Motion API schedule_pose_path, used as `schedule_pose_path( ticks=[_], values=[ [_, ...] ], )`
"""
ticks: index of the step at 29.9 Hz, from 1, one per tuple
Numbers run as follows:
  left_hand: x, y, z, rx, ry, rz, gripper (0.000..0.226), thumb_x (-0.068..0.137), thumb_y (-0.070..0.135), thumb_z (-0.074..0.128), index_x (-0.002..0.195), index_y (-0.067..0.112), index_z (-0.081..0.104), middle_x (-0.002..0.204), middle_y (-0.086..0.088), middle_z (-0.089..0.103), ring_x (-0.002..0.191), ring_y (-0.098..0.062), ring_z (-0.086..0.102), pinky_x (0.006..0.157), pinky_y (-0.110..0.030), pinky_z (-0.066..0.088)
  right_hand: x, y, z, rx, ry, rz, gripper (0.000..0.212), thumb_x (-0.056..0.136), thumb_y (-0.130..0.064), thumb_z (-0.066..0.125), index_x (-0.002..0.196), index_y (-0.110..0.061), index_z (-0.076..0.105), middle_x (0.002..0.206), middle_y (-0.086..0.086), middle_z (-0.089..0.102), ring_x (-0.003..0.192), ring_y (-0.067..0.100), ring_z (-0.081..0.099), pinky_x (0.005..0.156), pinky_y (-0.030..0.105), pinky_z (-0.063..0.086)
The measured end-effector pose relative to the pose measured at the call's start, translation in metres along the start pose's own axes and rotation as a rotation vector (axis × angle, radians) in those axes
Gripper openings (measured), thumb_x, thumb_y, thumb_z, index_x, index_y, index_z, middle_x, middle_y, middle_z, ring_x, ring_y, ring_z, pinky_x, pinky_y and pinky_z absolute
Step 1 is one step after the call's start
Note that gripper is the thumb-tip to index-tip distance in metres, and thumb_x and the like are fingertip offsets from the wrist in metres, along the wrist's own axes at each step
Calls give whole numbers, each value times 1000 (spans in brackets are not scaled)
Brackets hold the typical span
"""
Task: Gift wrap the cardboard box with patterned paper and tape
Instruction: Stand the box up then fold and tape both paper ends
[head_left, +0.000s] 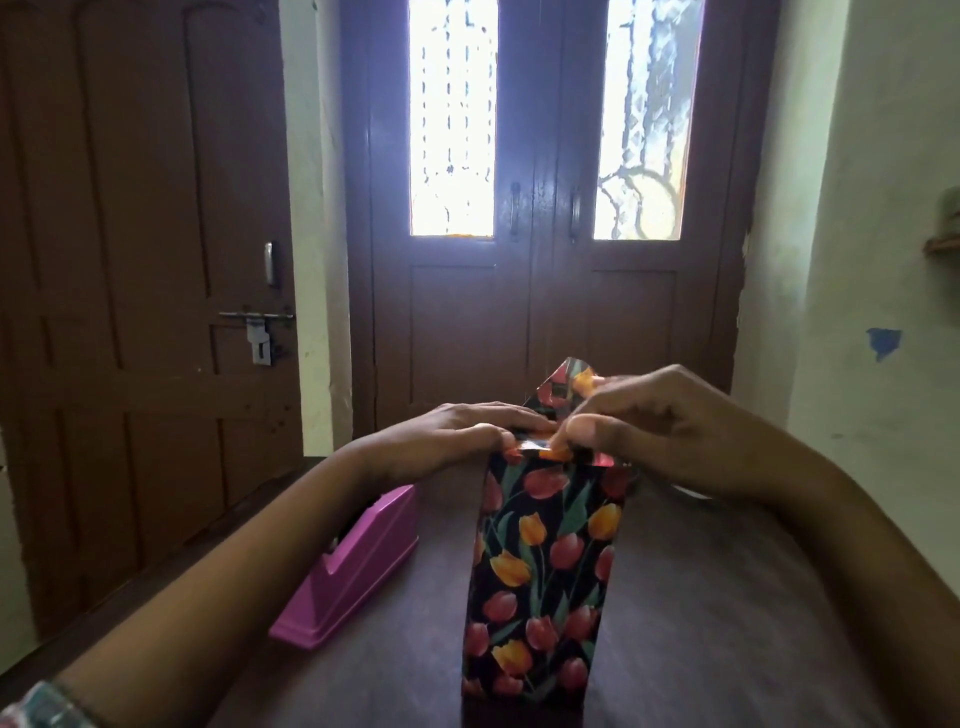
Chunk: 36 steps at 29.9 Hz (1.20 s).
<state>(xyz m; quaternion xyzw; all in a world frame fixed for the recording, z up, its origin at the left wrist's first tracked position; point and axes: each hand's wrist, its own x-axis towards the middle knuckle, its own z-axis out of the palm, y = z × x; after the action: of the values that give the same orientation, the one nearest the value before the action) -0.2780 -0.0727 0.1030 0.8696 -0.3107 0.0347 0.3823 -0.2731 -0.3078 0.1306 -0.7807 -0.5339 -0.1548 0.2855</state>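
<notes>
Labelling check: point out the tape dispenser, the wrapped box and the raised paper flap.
tape dispenser (349, 566): head view, pink sloped top face.
wrapped box (540, 582): head view, tulip-patterned near face.
raised paper flap (563, 382): head view, pointed flap above the box's top end.

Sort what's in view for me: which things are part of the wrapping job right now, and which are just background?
In the job:
- wrapped box, standing upright on the table
- paper flap sticking up at its top end
- left hand pressing the top
- right hand pinching the fold
- pink tape dispenser, left of the box, untouched

Background:
- brown doors
- door latch
</notes>
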Motion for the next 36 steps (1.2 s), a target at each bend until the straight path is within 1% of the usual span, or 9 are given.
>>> schedule_pose_path(
  ticks=[6,11,15,18,21,24,28,31,36],
  values=[
    [10,4,6,-34,62,-63,48,83,60,38,120,39,60,123,13,60,107,-2,59,84,-16,49,-18,9,14,-63,17,-16,41,85,-54,51,87,-21,74,76,-2,71,69,12,67,64,37,54],
    [18,8,9,17,119,-89,28,91,36,55,118,33,62,118,7,64,105,-9,63,93,-34,52,3,10,11,-35,443,86,15,80,-33,68,93,-26,70,85,-10,70,77,7,66,70,32,56],
    [17,10,1,-27,73,-116,42,90,19,59,131,22,49,123,1,60,112,-12,59,94,-35,51,21,17,2,-100,25,344,53,68,-34,77,112,-43,49,141,-6,37,131,16,30,102,36,34],
    [14,7,-1,-102,90,-133,50,87,15,61,132,20,42,123,1,60,111,-12,60,91,-32,53,20,25,9,-21,-121,429,39,71,-42,74,101,-52,51,150,-10,14,139,20,7,107,46,23],
    [12,3,-1,-135,111,-128,58,87,12,61,137,20,32,120,5,58,110,-12,59,87,-26,53,22,27,21,44,-148,472,30,62,-60,61,90,-59,51,146,-3,26,133,25,25,103,45,37],
    [11,-1,-2,-131,149,-114,66,83,17,63,138,24,28,121,6,53,115,-13,55,88,-27,53,20,31,29,104,-136,467,22,75,-60,56,95,-52,56,119,-3,55,104,13,54,82,27,48],
    [11,-8,2,-142,216,-83,58,81,20,64,131,25,36,118,3,52,114,-12,55,88,-24,53,10,37,41,132,-31,430,25,85,-51,54,109,-42,57,108,-7,57,93,5,56,75,18,48],
    [10,-12,8,-123,373,-4,46,83,15,65,124,26,46,114,3,56,107,-10,60,82,-21,54,8,36,44,162,13,429,13,84,-51,55,96,-49,57,109,-7,59,95,6,58,82,25,51],
    [0,-21,20,-72,681,116,26,84,40,60,109,34,54,109,6,63,97,-5,65,79,-27,57,16,27,48,165,-8,433,23,82,-51,59,104,-47,61,115,-5,53,102,13,56,88,30,51]
  ],
)
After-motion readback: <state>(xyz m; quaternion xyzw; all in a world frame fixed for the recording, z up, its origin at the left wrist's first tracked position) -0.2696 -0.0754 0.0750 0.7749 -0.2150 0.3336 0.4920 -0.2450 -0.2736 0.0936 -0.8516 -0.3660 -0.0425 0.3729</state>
